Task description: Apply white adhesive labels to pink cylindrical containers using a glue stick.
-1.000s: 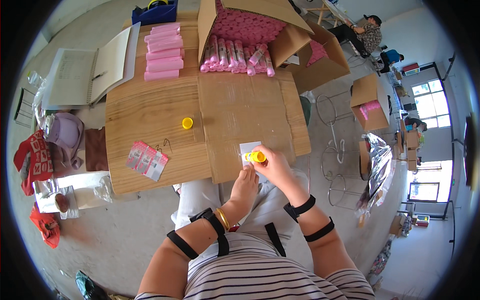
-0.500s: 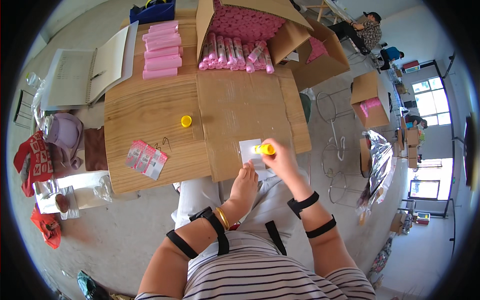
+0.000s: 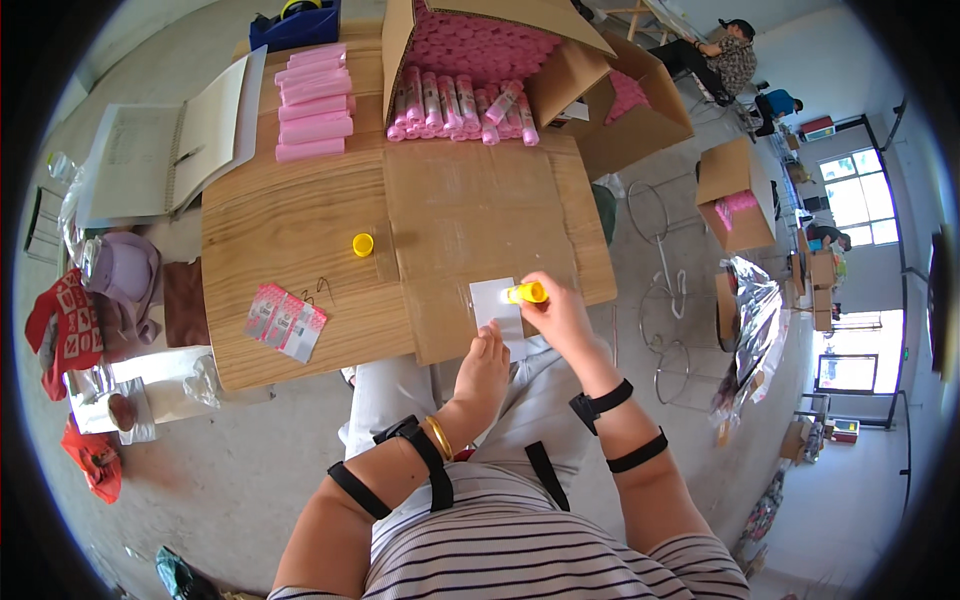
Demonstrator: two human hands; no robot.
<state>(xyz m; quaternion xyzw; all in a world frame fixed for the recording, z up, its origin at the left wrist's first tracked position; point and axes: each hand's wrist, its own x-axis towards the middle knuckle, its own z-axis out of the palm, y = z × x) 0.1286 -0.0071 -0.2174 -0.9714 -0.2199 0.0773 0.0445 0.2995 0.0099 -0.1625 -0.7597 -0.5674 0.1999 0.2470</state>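
Observation:
My right hand [image 3: 557,312] is closed round a yellow glue stick [image 3: 527,292], tilted so that its tip meets a small white paper card [image 3: 492,303]. The card lies near the table's front edge on a flat piece of brown cardboard [image 3: 470,215]. My left hand [image 3: 483,372] holds the card's lower part, fingertips pressed on it; the thumb's grip is partly hidden. To the left, a round yellow cap [image 3: 363,245] sits on the wooden table [image 3: 290,215]. Several pink-and-grey printed labels [image 3: 286,322] lie overlapped near the table's front left.
Pink rolls [image 3: 314,105] lie in a stack at the back left, beside an open notebook [image 3: 180,150] with a pen. A carton [image 3: 567,88] full of pink rolls stands at the back. A blue tape dispenser [image 3: 295,27] is behind. Other people sit far right.
The glue stick has shifted slightly over the card in my right hand. My left hand still holds the card. The whole view has moved a little, so the table appears farther left.

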